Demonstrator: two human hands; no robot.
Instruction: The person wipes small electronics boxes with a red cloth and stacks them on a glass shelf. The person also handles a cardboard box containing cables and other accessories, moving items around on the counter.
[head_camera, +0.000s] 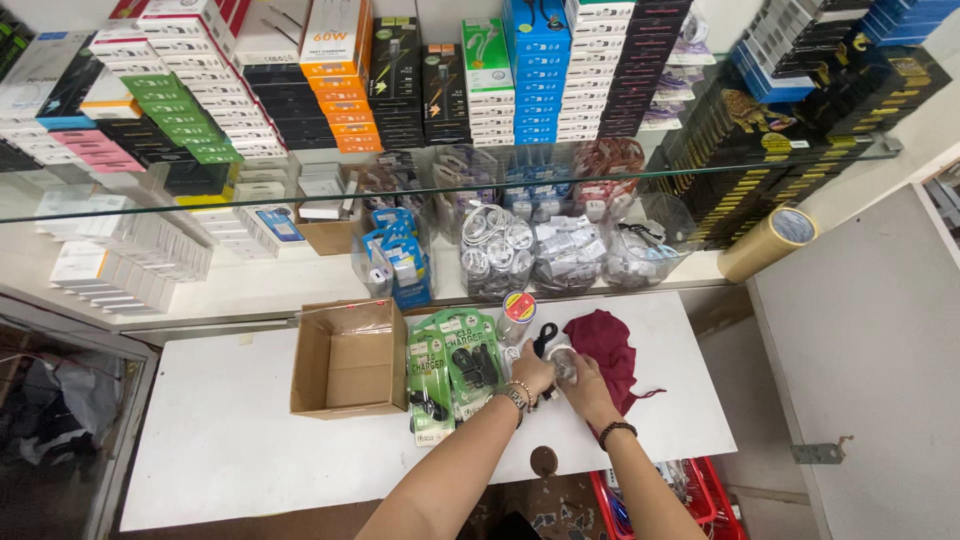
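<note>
Both forearms extended forward over white worktop. Left hand and right hand closed together on small clear object; green charger packs just left of left hand, maroon cloth beyond right hand.

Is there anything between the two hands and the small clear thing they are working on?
Nothing visible. The left hand and the right hand both already touch the small clear item. The green charger packs lie to its left and the dark red cloth to its right.

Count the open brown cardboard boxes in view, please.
2. One cardboard box lies on the white table, left of the green charger packs; a smaller box sits on the shelf behind. Stacked stock may hide others.
</note>
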